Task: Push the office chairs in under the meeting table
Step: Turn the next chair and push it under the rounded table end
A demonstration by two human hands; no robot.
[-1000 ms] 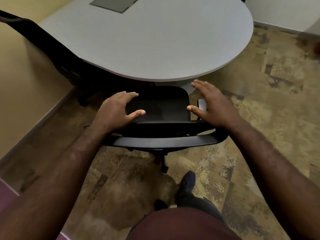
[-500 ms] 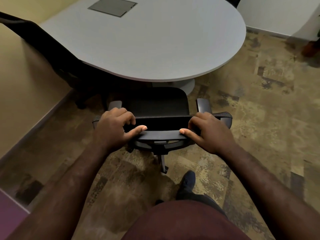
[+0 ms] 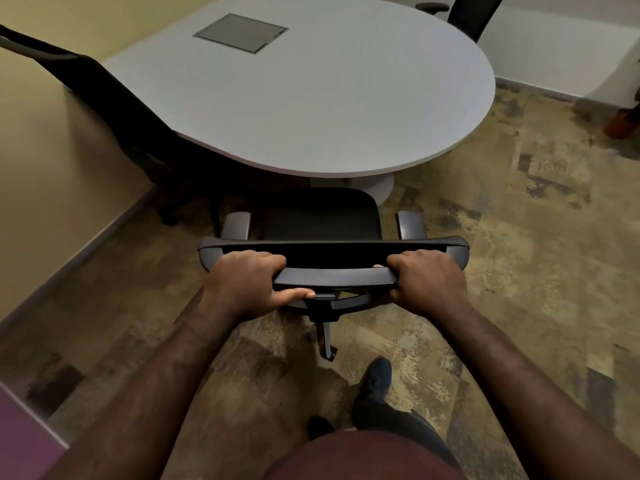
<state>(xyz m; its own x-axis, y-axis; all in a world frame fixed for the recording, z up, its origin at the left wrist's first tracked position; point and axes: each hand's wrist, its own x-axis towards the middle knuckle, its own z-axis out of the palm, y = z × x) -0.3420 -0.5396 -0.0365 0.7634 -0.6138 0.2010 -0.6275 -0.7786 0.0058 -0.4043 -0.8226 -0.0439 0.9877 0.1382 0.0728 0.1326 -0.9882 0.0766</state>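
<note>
Head view, hidden: the front edge of the office chair's [image 3: 320,216] seat lies in shadow at the meeting table's [image 3: 311,98] rim; only one base leg shows.
Cut off: a second chair [image 3: 114,109] on the left and a third [image 3: 474,12] beyond the table run out of frame.
Facing: the seat points at the table, backrest top running left to right.
Left hand [image 3: 247,282]: fingers curled over the backrest top, thumb beneath.
Right hand [image 3: 427,280]: grips the same bar.
Place: on the carpet [image 3: 519,237], seat still mostly outside the table.
</note>
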